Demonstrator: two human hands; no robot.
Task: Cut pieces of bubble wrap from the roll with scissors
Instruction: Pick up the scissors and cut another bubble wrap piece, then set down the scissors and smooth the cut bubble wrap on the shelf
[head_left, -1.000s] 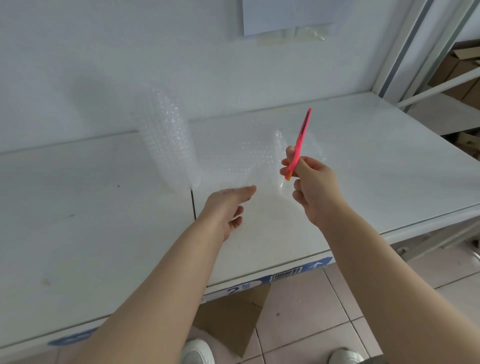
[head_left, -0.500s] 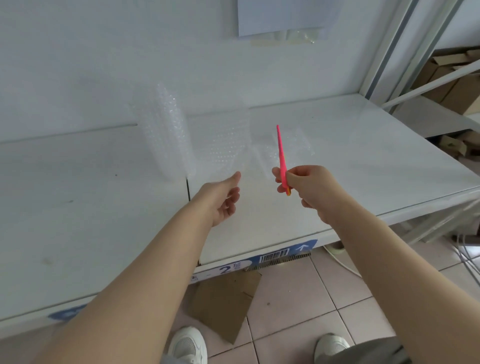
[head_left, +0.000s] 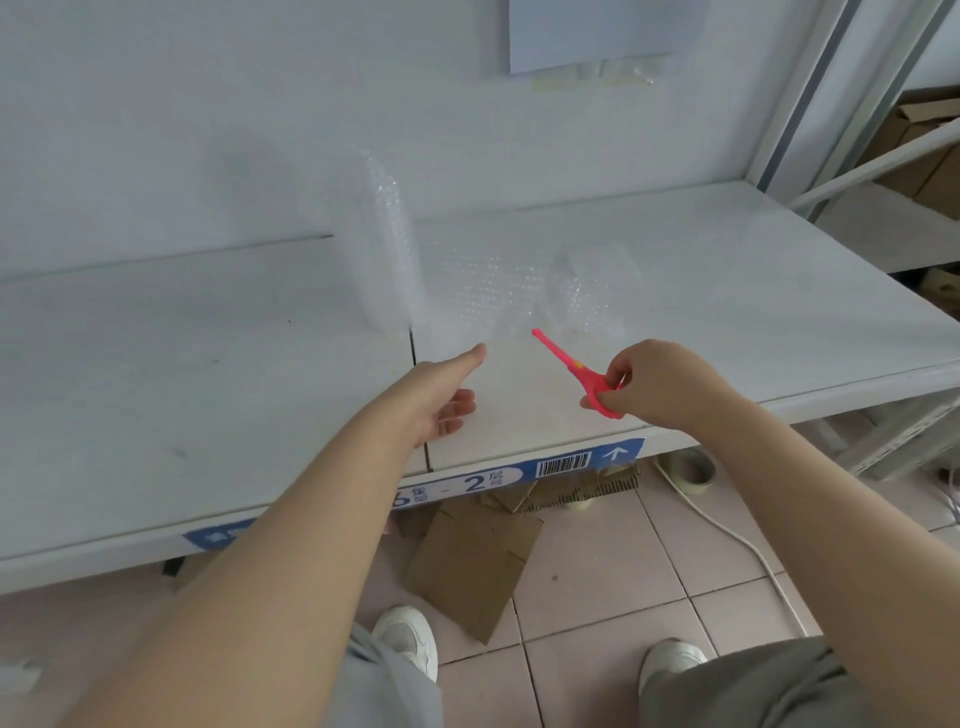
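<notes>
The bubble wrap roll (head_left: 382, 244) stands up at the far side of the white shelf (head_left: 208, 364), near the wall. 1 clear sheet (head_left: 483, 291) runs from it to the right and lies flat. Its far right end is a crumpled lump (head_left: 587, 291).

The pink scissors (head_left: 571, 369) are just near of the sheet, and the tip points far and left at it. The blades look closed. The right hand (head_left: 660, 384) has its fingers wrapped round the handles. The left hand (head_left: 441, 395) is loose, with the thumb sticking out toward the near edge of the sheet. It seems to hold nothing, but the wrap is so clear that I cannot tell if the thumb touches it.

What could go wrong:
- If no hand holds the sheet tight, the blades may just push it and bunch it up.
- The roll looks light, so a hard pull could tip it over.
- The edge is hard to see, so the cut could go crooked.
- The tip is close to the left thumb, so a fast poke could hurt it.

On the floor below lie brown cardboard (head_left: 467, 561), 1 tape roll (head_left: 693, 467) and 1 white cable (head_left: 727, 530).
</notes>
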